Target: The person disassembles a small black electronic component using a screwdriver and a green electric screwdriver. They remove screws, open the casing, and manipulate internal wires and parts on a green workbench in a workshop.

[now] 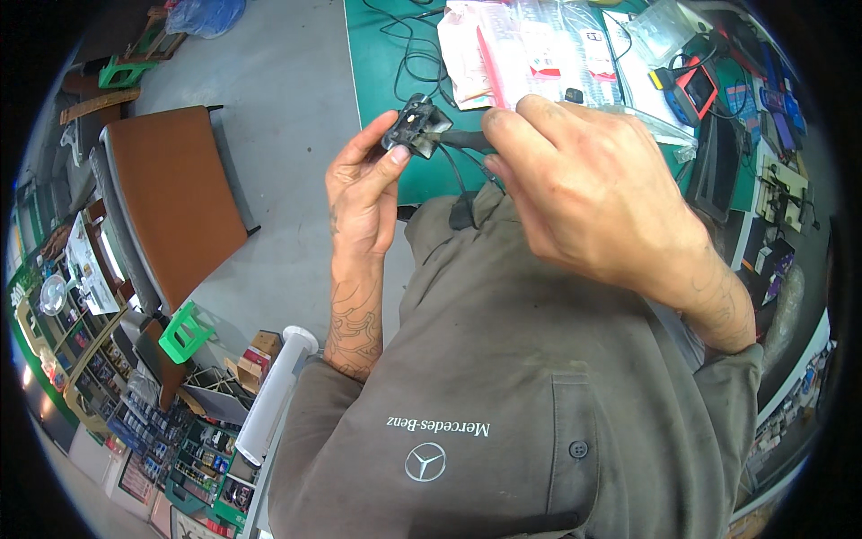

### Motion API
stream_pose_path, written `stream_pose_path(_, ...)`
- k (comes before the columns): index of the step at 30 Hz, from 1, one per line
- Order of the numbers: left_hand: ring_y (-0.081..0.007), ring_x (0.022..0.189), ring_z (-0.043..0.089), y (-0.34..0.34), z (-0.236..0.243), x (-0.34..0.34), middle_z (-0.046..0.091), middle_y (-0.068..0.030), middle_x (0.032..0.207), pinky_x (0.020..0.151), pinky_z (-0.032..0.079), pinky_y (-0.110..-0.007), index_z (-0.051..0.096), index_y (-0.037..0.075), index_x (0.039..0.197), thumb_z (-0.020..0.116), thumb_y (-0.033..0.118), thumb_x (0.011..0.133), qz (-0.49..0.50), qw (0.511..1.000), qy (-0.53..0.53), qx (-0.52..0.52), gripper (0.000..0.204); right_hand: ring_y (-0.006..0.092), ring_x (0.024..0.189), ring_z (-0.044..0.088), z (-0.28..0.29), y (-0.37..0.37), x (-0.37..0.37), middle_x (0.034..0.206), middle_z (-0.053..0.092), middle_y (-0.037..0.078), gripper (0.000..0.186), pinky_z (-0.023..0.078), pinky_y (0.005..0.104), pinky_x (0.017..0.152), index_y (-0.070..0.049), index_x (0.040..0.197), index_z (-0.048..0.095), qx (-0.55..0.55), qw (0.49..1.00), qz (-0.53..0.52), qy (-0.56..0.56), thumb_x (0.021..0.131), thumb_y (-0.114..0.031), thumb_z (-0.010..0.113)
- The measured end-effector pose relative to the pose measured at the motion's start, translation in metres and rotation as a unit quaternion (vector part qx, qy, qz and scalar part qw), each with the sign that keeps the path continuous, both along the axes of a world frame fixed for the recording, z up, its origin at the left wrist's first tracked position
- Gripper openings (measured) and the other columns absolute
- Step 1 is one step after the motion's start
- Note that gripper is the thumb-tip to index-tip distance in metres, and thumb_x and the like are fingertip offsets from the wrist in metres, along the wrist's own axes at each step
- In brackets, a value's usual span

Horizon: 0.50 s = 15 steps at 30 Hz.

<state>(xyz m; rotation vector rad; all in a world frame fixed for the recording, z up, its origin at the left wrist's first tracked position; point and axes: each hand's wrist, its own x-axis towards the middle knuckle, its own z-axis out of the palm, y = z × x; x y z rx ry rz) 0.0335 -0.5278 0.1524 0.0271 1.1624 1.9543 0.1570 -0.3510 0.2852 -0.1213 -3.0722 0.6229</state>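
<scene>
My left hand (368, 180) pinches a small black plastic housing (417, 128) between thumb and fingertips, above the near-left edge of the green-topped table. The housing has a hollow, greyish inner face turned to the right. In my right hand (584, 184) is a slim dark tool (465, 139), tapered like tweezers, its tip at the hollow side of the housing. The rest of the tool is hidden by my fingers. A thin black cable hangs below the housing, down to a black connector (462, 213) against my grey-brown shirt.
Clear plastic packets (548, 45) lie on the green table (382, 67) near a loose black cable (416, 65). A red-and-black handheld device (694, 90) is on the right. Left stand a brown-topped bench (175, 193) and a green stool (186, 332).
</scene>
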Motion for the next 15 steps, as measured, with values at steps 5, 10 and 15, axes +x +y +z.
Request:
stream_pose_path(5,-0.0164,0.097,0.064,0.001,0.001,0.001,0.067,-0.0139,0.109,0.089,0.052,-0.027,0.06,-0.005,0.121,0.069,-0.006,0.082,-0.002,1.0,0.0,-0.017,0.04,0.0287,0.069,0.06,0.004,0.005,-0.002,0.076,0.052,0.01,0.023,0.048,0.0392,0.058,-0.005,0.099,0.053,0.009,1.0,0.014,-0.018,0.081,-0.009,0.067)
stream_pose_path(10,-0.0169,0.096,0.065,0.001,0.0,0.003,0.066,-0.0142,0.109,0.088,0.053,-0.027,0.06,-0.005,0.121,0.067,-0.006,0.083,-0.017,1.0,-0.022,0.0,0.039,0.0329,0.072,0.061,0.003,0.021,-0.007,0.078,0.058,0.012,0.025,0.047,0.0415,0.059,-0.005,0.102,0.052,-0.007,0.999,0.048,-0.018,0.083,-0.012,0.067)
stream_pose_path(15,-0.019,0.101,0.064,0.005,-0.004,0.004,0.066,-0.0144,0.111,0.092,0.052,-0.033,0.06,-0.004,0.121,0.065,-0.007,0.084,-0.03,0.998,-0.051,0.035,0.037,0.0349,0.07,0.062,0.012,0.027,-0.014,0.076,0.063,0.013,0.027,0.047,0.0427,0.059,-0.006,0.098,0.053,-0.016,0.998,0.05,-0.017,0.082,-0.019,0.071)
